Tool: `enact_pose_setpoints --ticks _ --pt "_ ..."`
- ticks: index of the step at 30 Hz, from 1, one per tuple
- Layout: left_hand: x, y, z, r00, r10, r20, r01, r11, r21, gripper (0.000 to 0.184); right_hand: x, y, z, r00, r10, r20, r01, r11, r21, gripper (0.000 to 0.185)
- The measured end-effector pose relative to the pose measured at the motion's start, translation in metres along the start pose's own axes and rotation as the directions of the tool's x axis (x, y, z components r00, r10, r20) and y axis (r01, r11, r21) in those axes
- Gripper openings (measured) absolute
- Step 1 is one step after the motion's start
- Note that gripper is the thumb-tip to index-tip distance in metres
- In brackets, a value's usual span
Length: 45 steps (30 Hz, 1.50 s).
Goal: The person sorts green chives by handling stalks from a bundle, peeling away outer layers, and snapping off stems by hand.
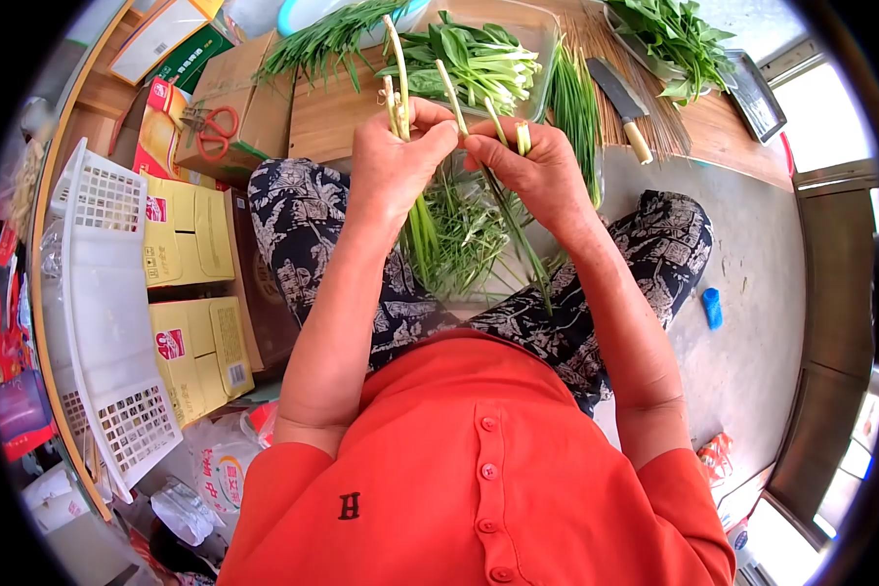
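My left hand (400, 156) is closed round several green stalks (420, 239), their pale ends sticking up above the fingers and the green parts hanging below. Close beside it, my right hand (527, 166) pinches more long stalks (518, 234), which hang down toward my lap. The fingertips of both hands almost meet at the pale stems. Beneath them lies a heap of loose green trimmings (464, 234) between my knees. Leafy greens with pale stems (479, 63) lie in a clear tray just beyond my hands.
A knife (620, 98) with a wooden handle lies on the wooden board (322, 117). Long green stalks (576, 107) and a leafy bunch (669, 39) are at the right. Red-handled scissors (215, 132), yellow boxes (190, 230) and a white basket (112, 313) stand at left.
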<state>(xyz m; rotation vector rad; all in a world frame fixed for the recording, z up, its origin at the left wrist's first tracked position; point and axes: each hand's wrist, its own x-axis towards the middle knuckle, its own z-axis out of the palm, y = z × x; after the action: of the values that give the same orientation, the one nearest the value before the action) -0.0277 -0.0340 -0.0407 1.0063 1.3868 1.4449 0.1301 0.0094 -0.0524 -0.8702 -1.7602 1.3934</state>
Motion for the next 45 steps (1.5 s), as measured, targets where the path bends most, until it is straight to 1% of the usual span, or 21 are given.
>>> enact_pose_setpoints --ticks 2,4,8,10,11,13,14,16,18,22,24,27,31,33,34,36,37,40,42,43,45 --pt "0.001 -0.002 -0.001 1.000 0.015 0.008 -0.015 1.000 -0.013 0.008 0.000 -0.005 0.000 0.999 0.041 0.026 -0.042 0.999 0.024 0.012" --pt "0.000 -0.002 0.000 0.999 0.031 0.016 -0.030 0.999 -0.027 0.007 0.001 -0.007 0.000 0.992 0.110 0.064 -0.120 0.975 0.186 0.013" --pt "-0.004 0.001 0.005 0.999 0.021 0.027 -0.021 1.000 -0.016 0.008 0.001 -0.003 -0.002 0.984 0.162 0.077 -0.177 0.947 0.269 0.014" --pt "-0.004 0.000 0.005 1.000 0.008 0.020 -0.008 1.000 -0.021 0.008 0.002 0.000 0.000 0.999 0.048 -0.005 -0.047 0.990 0.130 0.014" --pt "-0.004 -0.001 0.005 1.000 0.014 0.023 -0.014 1.000 -0.015 0.008 0.002 0.004 0.001 0.999 0.048 -0.005 -0.047 0.990 0.130 0.014" --pt "-0.005 -0.003 0.005 0.999 0.021 0.026 -0.020 1.000 -0.010 0.009 0.002 0.008 0.003 0.998 -0.024 -0.061 0.028 0.998 0.061 0.013" --pt "-0.005 -0.003 0.005 1.000 0.020 0.017 -0.020 1.000 0.006 0.009 0.002 0.008 0.003 0.998 -0.027 -0.061 0.031 0.998 0.059 0.013" --pt "-0.004 -0.003 0.004 1.000 0.023 0.009 -0.024 0.999 0.021 0.008 0.000 0.004 0.002 0.994 -0.064 -0.084 0.053 0.991 -0.120 0.013" --pt "-0.003 -0.004 0.003 0.999 0.047 0.009 -0.047 0.997 0.058 0.007 -0.001 -0.001 0.003 0.994 -0.064 -0.089 0.050 0.987 -0.156 0.014" --pt "-0.004 -0.001 0.003 0.998 0.070 0.001 -0.070 0.996 0.055 0.005 0.002 -0.001 0.004 0.990 -0.122 -0.065 0.119 0.992 -0.050 0.013" --pt "-0.004 0.001 0.004 0.996 0.086 0.003 -0.086 0.995 0.053 0.005 0.001 -0.008 0.001 0.992 0.104 0.075 -0.117 0.974 0.193 0.012" --pt "-0.007 0.005 0.005 0.998 0.055 0.010 -0.055 0.998 0.021 0.006 0.000 -0.009 0.000 0.989 0.135 0.059 -0.146 0.951 0.273 0.010" --pt "-0.009 0.004 0.006 0.999 0.044 0.001 -0.044 0.999 0.009 0.006 0.000 -0.006 0.002 0.993 0.120 0.003 -0.118 0.976 0.185 0.010" --pt "-0.008 0.001 0.005 0.999 0.053 -0.002 -0.053 0.999 0.011 0.007 0.002 0.002 0.004 1.000 0.004 -0.023 0.000 0.991 0.134 0.010" --pt "-0.007 0.002 0.005 0.998 0.055 -0.002 -0.055 0.998 0.010 0.007 0.002 0.002 0.004 1.000 0.002 -0.023 0.002 0.991 0.133 0.010" --pt "-0.007 0.002 0.004 0.998 0.066 0.000 -0.066 0.996 0.061 0.005 0.001 0.003 0.004 0.998 -0.050 -0.041 0.050 0.999 0.014 0.011" --pt "-0.007 0.002 0.004 0.998 0.065 0.000 -0.065 0.996 0.061 0.005 0.001 0.003 0.004 0.998 -0.048 -0.041 0.049 0.999 0.014 0.011" --pt "-0.006 0.000 0.004 0.995 0.100 0.001 -0.100 0.994 0.045 0.004 0.001 -0.001 0.005 0.999 -0.054 -0.010 0.054 0.997 0.054 0.011" --pt "-0.004 -0.002 0.004 0.994 0.107 -0.022 -0.106 0.992 0.062 0.003 0.000 -0.008 0.005 0.998 0.020 0.054 -0.030 0.981 0.193 0.012" --pt "-0.004 -0.002 0.004 0.994 0.106 -0.022 -0.104 0.993 0.062 0.003 0.000 -0.007 0.004 0.998 0.021 0.053 -0.031 0.981 0.193 0.012" --pt "-0.004 -0.002 0.002 0.994 0.106 -0.011 -0.106 0.994 0.001 0.003 0.000 -0.004 0.000 0.983 0.155 0.097 -0.178 0.933 0.313 0.012"
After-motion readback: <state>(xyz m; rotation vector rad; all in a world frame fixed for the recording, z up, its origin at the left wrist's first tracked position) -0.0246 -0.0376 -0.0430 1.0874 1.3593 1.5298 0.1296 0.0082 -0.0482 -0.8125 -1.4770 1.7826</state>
